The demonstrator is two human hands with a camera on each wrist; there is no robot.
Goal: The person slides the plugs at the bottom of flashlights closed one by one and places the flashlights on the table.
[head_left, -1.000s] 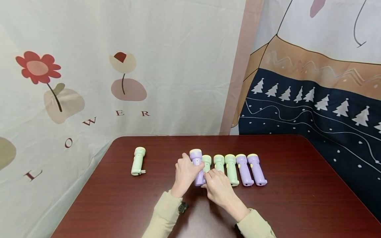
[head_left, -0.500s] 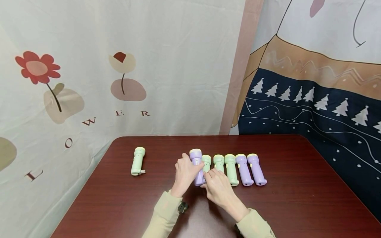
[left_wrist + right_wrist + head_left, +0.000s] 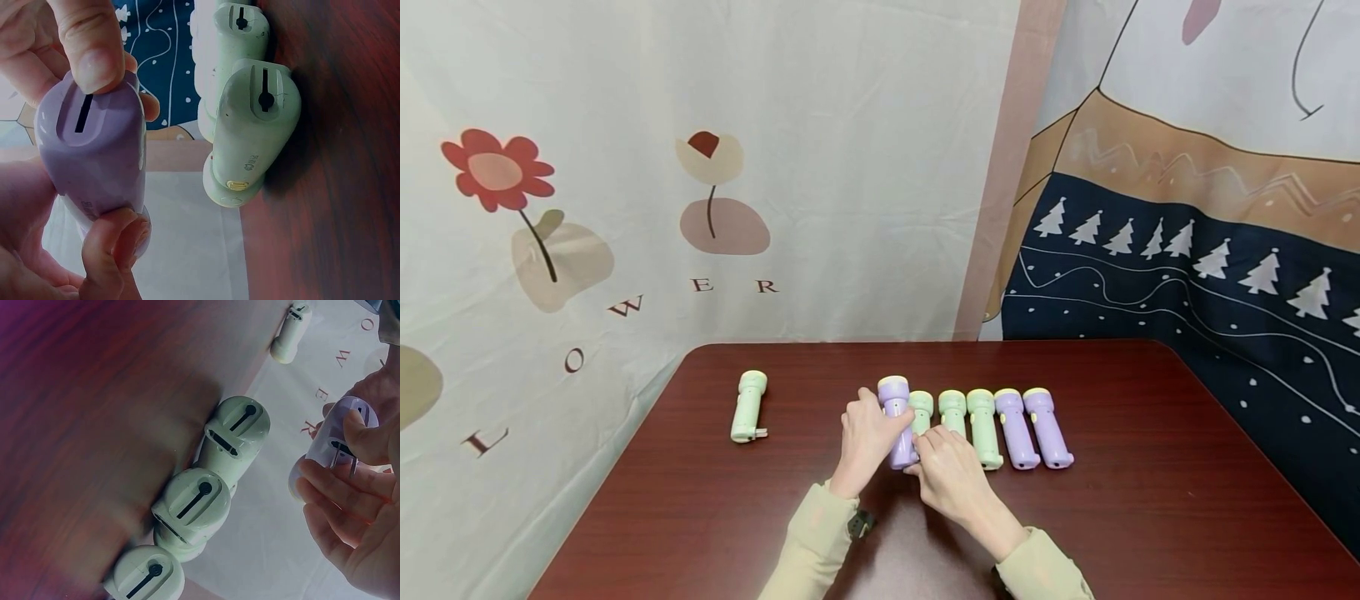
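My left hand (image 3: 868, 437) grips a purple flashlight (image 3: 895, 400) around its body, lamp head pointing away from me. In the left wrist view, the flashlight's rounded base (image 3: 94, 150) faces the camera and shows a dark slot. The thumb of my right hand (image 3: 955, 475) presses at one end of this slot. Metal plug prongs (image 3: 335, 455) stick out of the base's side in the right wrist view, with the right fingers curved close beneath them. A green flashlight (image 3: 922, 406) lies just to the right of the held one, partly hidden by my hands.
Farther right, two green flashlights (image 3: 983, 425) and two purple flashlights (image 3: 1048, 429) continue the row. A lone green flashlight (image 3: 748, 408) with its prongs out lies at the left on the brown table (image 3: 700, 517). Printed curtains (image 3: 850, 167) hang behind the table.
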